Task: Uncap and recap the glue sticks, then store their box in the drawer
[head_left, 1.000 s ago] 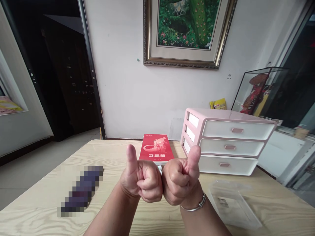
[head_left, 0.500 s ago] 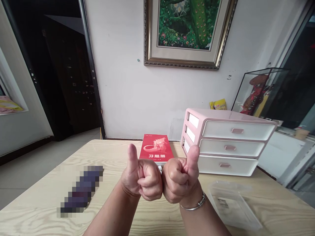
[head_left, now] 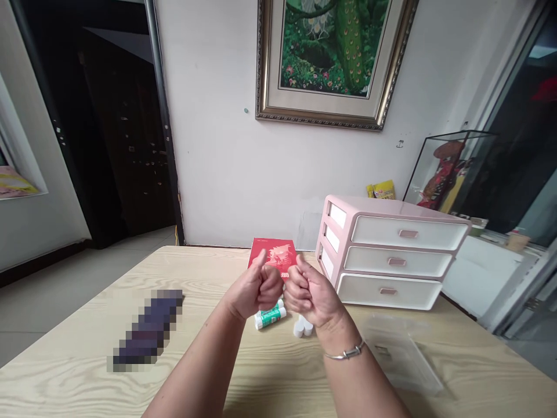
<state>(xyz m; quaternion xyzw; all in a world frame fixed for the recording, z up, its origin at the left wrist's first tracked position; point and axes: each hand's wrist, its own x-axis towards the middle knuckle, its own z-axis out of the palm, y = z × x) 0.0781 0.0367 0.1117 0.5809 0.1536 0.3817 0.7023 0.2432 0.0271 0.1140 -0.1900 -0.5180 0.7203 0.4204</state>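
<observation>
Well, the left hand (head_left: 260,285) is curled into a fist with its thumb raised, and the right hand (head_left: 313,293) mirrors it, a silver bangle (head_left: 346,353) round that wrist; the two sets of knuckles almost meet, though whether they touch I cannot tell, nor whether either fist encloses anything; just below the left fist in view, green-and-white tubes (head_left: 270,318) lie on the wooden table (head_left: 270,377), one partly hidden, with small white cylinders (head_left: 303,327) beside them under the right; behind the fists a red book (head_left: 272,247) sits near the table's far edge, partly covered by them; a broad stretch of wood grain separates the tubes from a pixelated dark object (head_left: 148,331) towards the slanting left edge; rightward, room is tighter, a clear plastic case (head_left: 409,363) lying flat beyond the right forearm, nearer than the pink-and-white drawer unit (head_left: 395,247).
</observation>
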